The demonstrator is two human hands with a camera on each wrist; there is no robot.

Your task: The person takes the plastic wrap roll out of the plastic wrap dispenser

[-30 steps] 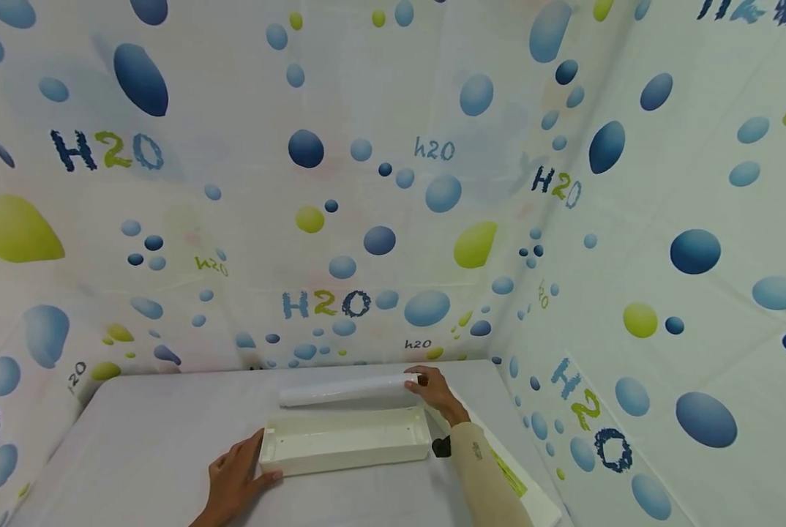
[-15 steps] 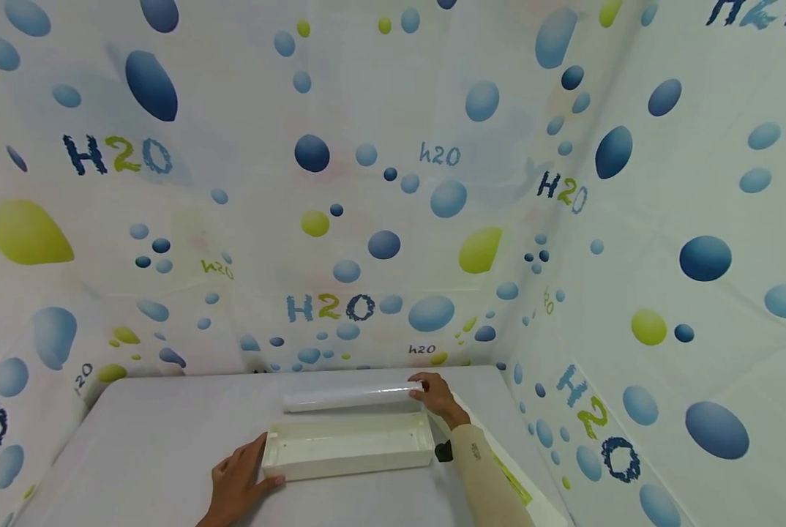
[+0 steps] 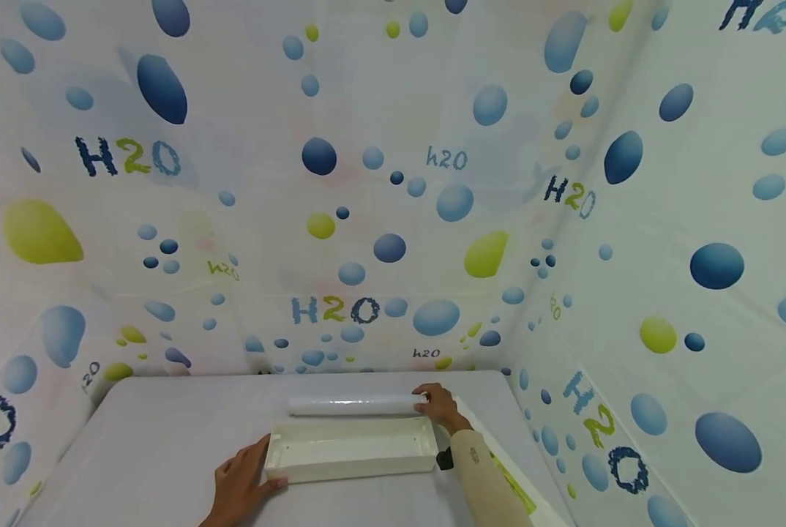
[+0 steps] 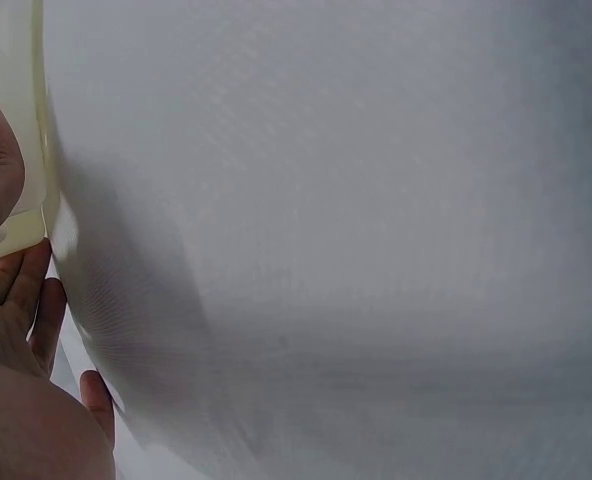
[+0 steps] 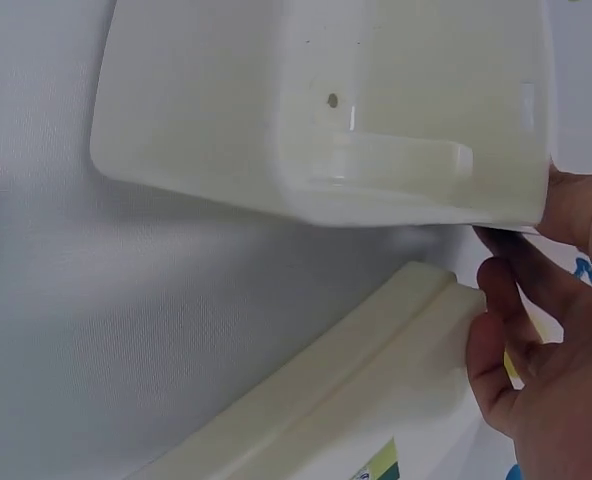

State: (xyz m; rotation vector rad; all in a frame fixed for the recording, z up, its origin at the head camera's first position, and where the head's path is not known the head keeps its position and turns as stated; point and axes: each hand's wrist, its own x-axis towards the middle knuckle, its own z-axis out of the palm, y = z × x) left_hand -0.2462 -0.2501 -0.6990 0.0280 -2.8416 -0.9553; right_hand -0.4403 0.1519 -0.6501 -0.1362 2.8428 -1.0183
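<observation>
A cream, open-topped oblong plastic box point(image 3: 350, 470) lies on the white table. My left hand point(image 3: 243, 476) grips its left end, thumb at the front corner and fingers along the side; the left wrist view shows that thumb on the box wall point(image 4: 11, 60). Just behind the box is a glossy white roll, seemingly plastic wrap point(image 3: 353, 405). My right hand point(image 3: 438, 405) holds the roll's right end between thumb and fingers. In the right wrist view the right hand point(image 5: 556, 330) shows past the box's end, and the roll is hidden.
To the right, beneath the forearm, lies a long cream cover-like piece point(image 5: 346, 390) with a yellow-green label point(image 3: 514, 483). A small black object point(image 3: 444, 459) sits by the right wrist. Cloth walls with blue and green drops point(image 3: 389, 249) enclose the table's back and sides.
The roll's right end has come down with my right hand, so the roll now looks level. My left hand keeps its hold on the box. The head view has shifted slightly.
</observation>
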